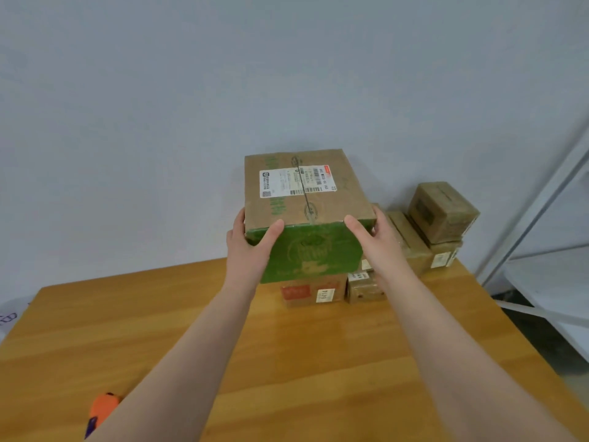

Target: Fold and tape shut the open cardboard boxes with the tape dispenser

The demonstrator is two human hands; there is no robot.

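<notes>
A cardboard box with a green front face and a white shipping label on its closed top sits on another brown box at the back of the wooden table. My left hand grips its left front corner, thumb across the green face. My right hand grips its right front corner, thumb on the top edge. An orange tool with a purple end, partly hidden behind my left forearm, lies at the table's front left.
Several smaller taped boxes are stacked at the back right against the wall. A white metal shelf frame stands to the right of the wooden table. The table's right edge drops to a grey floor.
</notes>
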